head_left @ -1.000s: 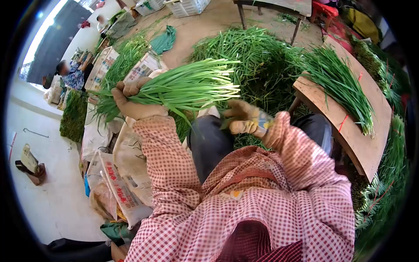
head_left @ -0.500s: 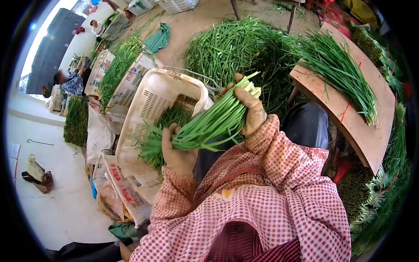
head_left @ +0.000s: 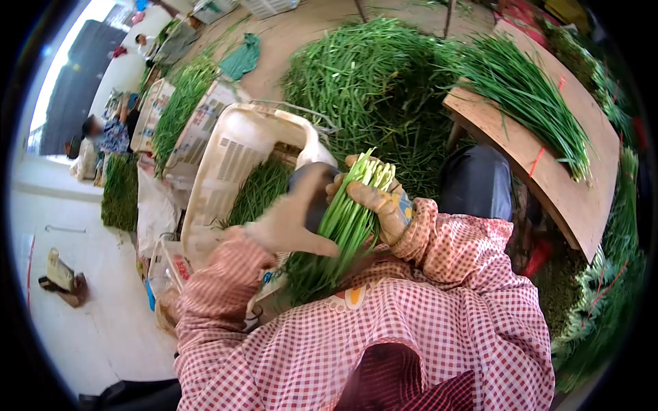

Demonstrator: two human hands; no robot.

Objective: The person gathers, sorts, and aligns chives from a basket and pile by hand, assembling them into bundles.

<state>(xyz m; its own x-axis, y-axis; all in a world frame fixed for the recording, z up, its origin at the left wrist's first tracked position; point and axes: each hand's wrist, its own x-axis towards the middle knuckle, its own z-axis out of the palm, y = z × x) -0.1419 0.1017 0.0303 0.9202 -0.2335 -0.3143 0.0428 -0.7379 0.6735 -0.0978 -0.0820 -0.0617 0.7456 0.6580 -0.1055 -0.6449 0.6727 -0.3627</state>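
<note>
A bunch of garlic chives [head_left: 349, 229] is held in front of my lap, pale cut ends up and green leaves hanging down to the left. My gloved right hand [head_left: 384, 205] is wrapped round it just below the pale ends. Blurred by motion, my left hand [head_left: 295, 216] is beside the bunch on its left, thumb and fingers apart; its thumb tip overlaps the leaves, and I cannot tell whether it touches. A white plastic basket [head_left: 219, 147] with more chives [head_left: 259, 192] inside stands behind my left hand.
A large heap of loose chives [head_left: 363, 75] lies on the floor ahead. On the right, a curved wooden board [head_left: 589, 205] bears a pile of chives [head_left: 524, 96] and red ties. Tied bundles [head_left: 610, 301] lie beyond it. Another person [head_left: 115, 133] sits at far left.
The bunch has moved down and swung from slanting to nearly upright, with my right hand still round it. My left hand has let go of the leaves and opened.
</note>
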